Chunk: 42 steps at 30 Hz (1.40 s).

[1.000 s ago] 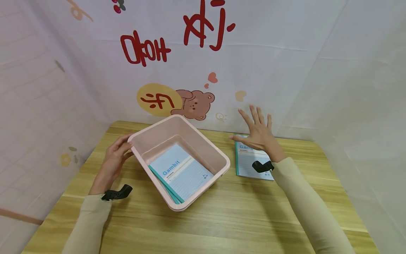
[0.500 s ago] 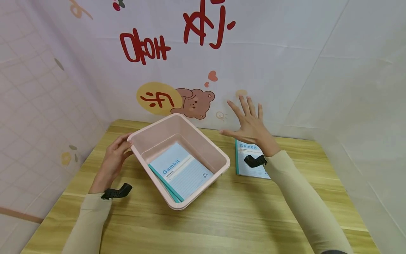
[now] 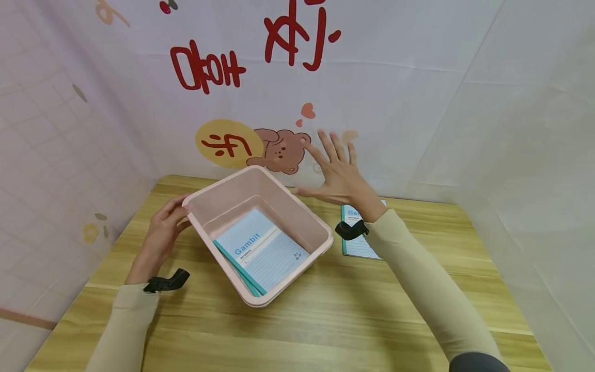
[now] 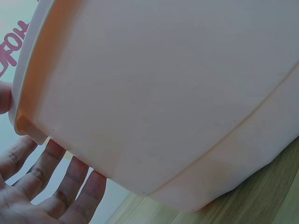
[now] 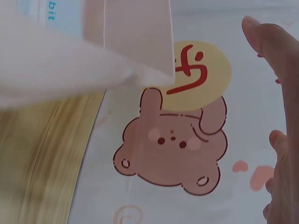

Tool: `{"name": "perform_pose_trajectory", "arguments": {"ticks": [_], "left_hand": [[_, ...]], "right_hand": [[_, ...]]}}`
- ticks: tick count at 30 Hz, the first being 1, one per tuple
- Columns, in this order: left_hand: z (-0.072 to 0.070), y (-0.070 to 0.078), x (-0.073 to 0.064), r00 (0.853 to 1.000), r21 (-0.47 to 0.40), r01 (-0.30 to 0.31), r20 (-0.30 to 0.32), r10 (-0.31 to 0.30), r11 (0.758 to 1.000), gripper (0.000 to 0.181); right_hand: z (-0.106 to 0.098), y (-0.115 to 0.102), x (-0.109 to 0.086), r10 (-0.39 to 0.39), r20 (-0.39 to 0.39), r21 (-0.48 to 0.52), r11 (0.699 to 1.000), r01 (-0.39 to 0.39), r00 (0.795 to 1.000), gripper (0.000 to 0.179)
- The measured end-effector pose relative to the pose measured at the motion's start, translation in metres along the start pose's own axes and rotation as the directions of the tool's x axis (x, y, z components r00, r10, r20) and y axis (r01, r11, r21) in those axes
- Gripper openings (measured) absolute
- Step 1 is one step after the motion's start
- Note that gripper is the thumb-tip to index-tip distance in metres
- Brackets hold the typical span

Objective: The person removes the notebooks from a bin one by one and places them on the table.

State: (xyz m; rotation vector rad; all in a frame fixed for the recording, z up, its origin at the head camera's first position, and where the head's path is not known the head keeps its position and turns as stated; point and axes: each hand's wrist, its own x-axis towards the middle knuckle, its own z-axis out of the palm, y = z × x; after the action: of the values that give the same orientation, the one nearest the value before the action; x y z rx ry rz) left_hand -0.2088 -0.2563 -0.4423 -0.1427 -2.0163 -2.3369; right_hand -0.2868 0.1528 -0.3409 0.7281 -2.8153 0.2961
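Observation:
My left hand (image 3: 160, 235) grips the left corner of a pale pink plastic basin (image 3: 290, 214). In the left wrist view the thumb lies on the rim, and the fingers (image 4: 74, 179) press the outer wall from below. Inside the basin lie light blue notebooks (image 3: 262, 253) with teal spines, stacked slightly askew, the top one marked "Gambit". My right hand (image 3: 344, 181) is raised past the basin's right rim, fingers spread, holding nothing. Beneath its wrist, a similar notebook (image 3: 358, 248) lies on the table, partly hidden by the hand and forearm.
The wood-grain table (image 3: 325, 320) meets a white cloth backdrop (image 3: 400, 103) behind, printed with red characters and a brown bear (image 3: 281, 152). Cloth walls also stand at left and right. Black camera mounts (image 3: 351, 230) sit on both wrists.
My right hand has moved left, away from above the table notebook toward the basin's far right rim, its fingers still spread. The left hand keeps its grip and the basin stays put.

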Motion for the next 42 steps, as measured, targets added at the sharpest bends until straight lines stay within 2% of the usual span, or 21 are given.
{"name": "perform_pose_trajectory", "arguments": {"ticks": [6,11,20,24,27,34,42], "left_hand": [[0.001,0.000,0.001,1.000,0.015,0.002,-0.006,-0.002,1.000,0.033],[0.002,-0.001,0.000,1.000,-0.010,-0.001,-0.007,0.001,1.000,0.031],[0.001,-0.001,0.000,1.000,-0.035,-0.010,0.000,0.010,0.999,0.028],[0.002,-0.001,0.001,1.000,-0.034,-0.008,0.008,0.009,0.999,0.030],[0.003,-0.001,0.001,1.000,-0.032,-0.008,0.008,0.009,0.999,0.030],[0.002,0.000,0.001,1.000,-0.042,-0.007,0.009,0.008,0.999,0.030],[0.002,-0.001,0.001,1.000,-0.021,0.000,0.007,0.000,1.000,0.030]], "right_hand": [[0.001,-0.018,0.009,-0.028,0.014,0.018,0.999,0.028,1.000,0.107],[0.006,-0.033,0.016,-0.061,0.036,0.046,0.997,0.059,0.997,0.108],[0.021,-0.061,0.027,-0.107,0.074,0.100,0.990,0.100,0.992,0.102],[0.029,-0.071,0.032,-0.126,0.103,0.099,0.988,0.116,0.987,0.098],[0.034,-0.079,0.036,-0.135,0.135,0.087,0.988,0.124,0.982,0.102],[0.049,-0.097,0.044,-0.184,0.194,0.057,0.983,0.177,0.964,0.105],[0.064,-0.108,0.047,-0.250,0.283,0.060,0.968,0.243,0.926,0.106]]}}
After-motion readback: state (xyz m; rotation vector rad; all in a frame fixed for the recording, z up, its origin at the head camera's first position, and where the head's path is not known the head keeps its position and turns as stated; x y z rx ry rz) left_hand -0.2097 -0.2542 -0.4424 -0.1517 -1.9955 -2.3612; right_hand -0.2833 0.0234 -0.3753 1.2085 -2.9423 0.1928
